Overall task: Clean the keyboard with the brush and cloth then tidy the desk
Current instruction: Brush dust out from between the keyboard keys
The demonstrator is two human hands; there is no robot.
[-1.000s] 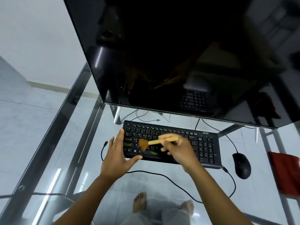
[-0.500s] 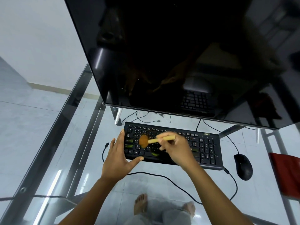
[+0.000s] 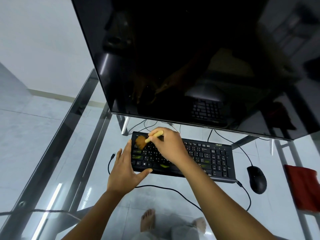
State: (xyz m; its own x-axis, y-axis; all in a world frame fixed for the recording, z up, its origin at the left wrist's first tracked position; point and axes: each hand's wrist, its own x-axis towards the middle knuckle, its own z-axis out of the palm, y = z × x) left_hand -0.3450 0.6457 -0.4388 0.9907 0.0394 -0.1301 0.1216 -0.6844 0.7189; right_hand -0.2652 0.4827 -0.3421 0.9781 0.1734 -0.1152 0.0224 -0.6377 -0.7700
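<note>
A black keyboard [image 3: 207, 158] lies on the glass desk [image 3: 72, 153] under the monitor. Small green scraps sit on its lower key rows. My right hand [image 3: 167, 146] grips a brush [image 3: 152, 137] with a pale wooden handle. Its brown bristles rest on the keyboard's far left corner. My left hand [image 3: 125, 168] lies flat with fingers spread against the keyboard's left end, thumb on its front edge. A red cloth [image 3: 304, 186] lies at the desk's right side.
A big dark monitor [image 3: 190, 58] leans over the back of the desk on metal legs. A black mouse [image 3: 256, 179] sits right of the keyboard. Cables trail in front of the keyboard and behind it. My bare feet show through the glass.
My right hand has swept the brush from the keyboard's left-middle keys up and left to the far left corner. My left hand has stayed at the keyboard's left end.
</note>
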